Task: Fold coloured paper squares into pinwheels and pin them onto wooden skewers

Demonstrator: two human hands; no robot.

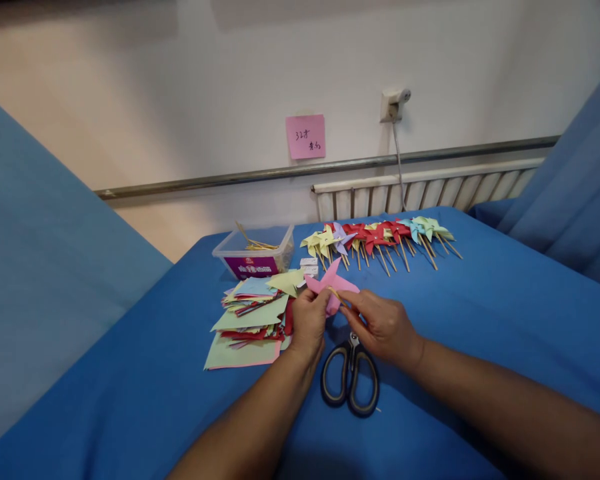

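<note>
A pink paper pinwheel [333,280] is held up over the table between my two hands. My left hand [310,317] is closed on its lower left side, thumb near the centre. With fingers pinched together, my right hand [380,323] grips a thin wooden stick [337,295] against the pinwheel's middle; much of the stick is hidden by the fingers. Black-handled scissors [351,377] lie just below the hands, blades pointing away and partly covered. Left of my left hand are stacks of coloured paper sheets [253,313], some with cut edges.
A clear plastic box [220,253] with a purple label holds wooden sticks. Small white boxes [309,265] stand beside it. Several finished pinwheels [375,237] lie along the back of the blue-covered table [480,320]. Behind are a radiator [425,190] and a wall with a pink note [306,137].
</note>
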